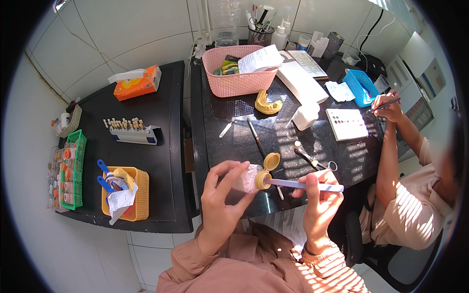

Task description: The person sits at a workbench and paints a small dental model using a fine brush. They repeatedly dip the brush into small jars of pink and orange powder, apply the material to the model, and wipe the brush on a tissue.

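Note:
My left hand point(224, 200) is closed round a small clear bottle point(248, 178) with pinkish powdery contents, tipped on its side. Its yellow flip cap point(271, 161) stands open, with the mouth facing right. Between the fingers of my right hand point(320, 210) is a lavender flat-handled spatula point(293, 184); its tip is at the bottle's mouth, and I cannot tell how far inside it reaches. Under the bottle a thin black-handled brush point(256, 134) lies on the black table. Beyond my right hand are scissor-like forceps point(312, 160) with a tooth-shaped piece at one end.
A yellow dental cast point(267, 102), a pink basket point(242, 84) and a white container point(307, 117) stand farther back. At right a co-worker's hand point(388, 106) holds a brush above a palette point(347, 124). The left table bears a shade guide point(132, 132) and a yellow basket point(142, 195).

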Available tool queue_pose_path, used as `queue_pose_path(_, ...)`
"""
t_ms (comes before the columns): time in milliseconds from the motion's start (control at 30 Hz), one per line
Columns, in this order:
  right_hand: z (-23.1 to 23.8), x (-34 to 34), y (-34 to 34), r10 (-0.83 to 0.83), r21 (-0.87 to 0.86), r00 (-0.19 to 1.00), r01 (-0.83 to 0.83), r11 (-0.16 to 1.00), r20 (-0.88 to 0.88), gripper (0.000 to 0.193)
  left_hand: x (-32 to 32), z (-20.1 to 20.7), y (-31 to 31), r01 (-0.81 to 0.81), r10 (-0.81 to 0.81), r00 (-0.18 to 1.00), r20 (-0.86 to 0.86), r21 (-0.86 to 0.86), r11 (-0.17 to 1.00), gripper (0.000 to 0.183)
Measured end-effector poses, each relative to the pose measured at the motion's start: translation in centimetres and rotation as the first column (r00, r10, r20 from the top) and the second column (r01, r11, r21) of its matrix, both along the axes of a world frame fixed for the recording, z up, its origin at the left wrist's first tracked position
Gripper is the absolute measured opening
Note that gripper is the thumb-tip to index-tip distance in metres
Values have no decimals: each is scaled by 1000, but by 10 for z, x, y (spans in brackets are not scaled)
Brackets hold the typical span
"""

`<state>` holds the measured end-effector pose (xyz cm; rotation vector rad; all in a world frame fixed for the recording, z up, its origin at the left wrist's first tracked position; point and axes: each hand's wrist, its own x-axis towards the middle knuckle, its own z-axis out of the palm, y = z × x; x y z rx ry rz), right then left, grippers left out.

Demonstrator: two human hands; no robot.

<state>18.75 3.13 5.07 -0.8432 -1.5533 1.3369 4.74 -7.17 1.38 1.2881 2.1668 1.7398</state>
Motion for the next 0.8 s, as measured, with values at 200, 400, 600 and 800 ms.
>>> queue_pose_path(200, -2, 2, 0, -45, 11, 996, 46, 999, -75, 14, 0, 0, 1, 4, -4, 1000, 25, 11, 1000, 54)
queue_pose_path(400, -3, 5, 0, -17, 47, 999, 20, 999, -48, 12, 1, 0, 1, -2, 2, 999, 35, 1, 1000, 53)
queue_pose_path(600, -8, 5, 0, -30, 33, 991, 35, 999, -134, 8, 0, -1, 2, 4, -4, 1000, 22, 2, 1000, 52)
queue_pose_path(800, -6, 5, 1, -35, 17, 998, 36, 999, -59, 11, 0, -3, 2, 6, -6, 1000, 18, 0, 1000, 51)
